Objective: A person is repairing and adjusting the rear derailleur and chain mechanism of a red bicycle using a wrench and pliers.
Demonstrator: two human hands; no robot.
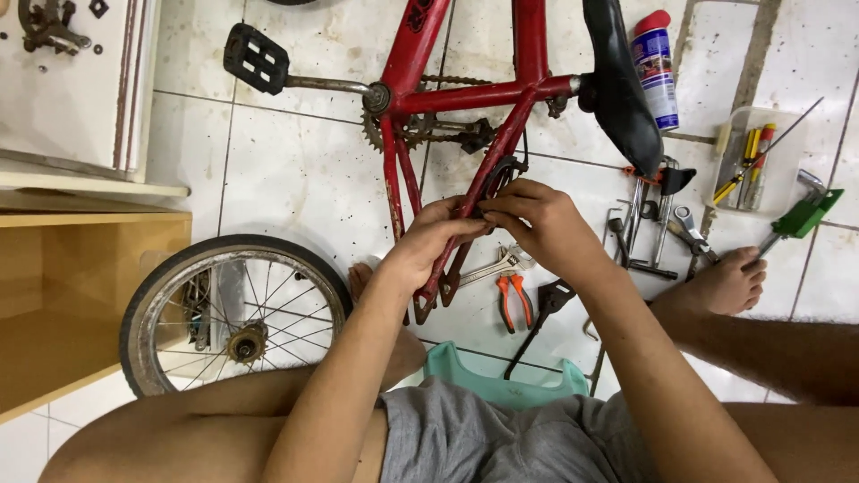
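Head view: both hands on an upturned red bike frame (pixel 465 98).
Left hand (pixel 428 240) and right hand (pixel 537 224) pinch a small black part against its scuffed rear stays; orange-handled pliers (pixel 514 300) lie just below them.

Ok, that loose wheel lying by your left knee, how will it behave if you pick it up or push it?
The wheel lies flat on the tile floor, so it probably slides rather than rolls. Its metal rim, spokes and hub suggest it is stiff and fairly heavy. Stood upright, it would likely roll or tip.

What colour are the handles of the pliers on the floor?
Orange, on the pliers lying on the tiles; head view.
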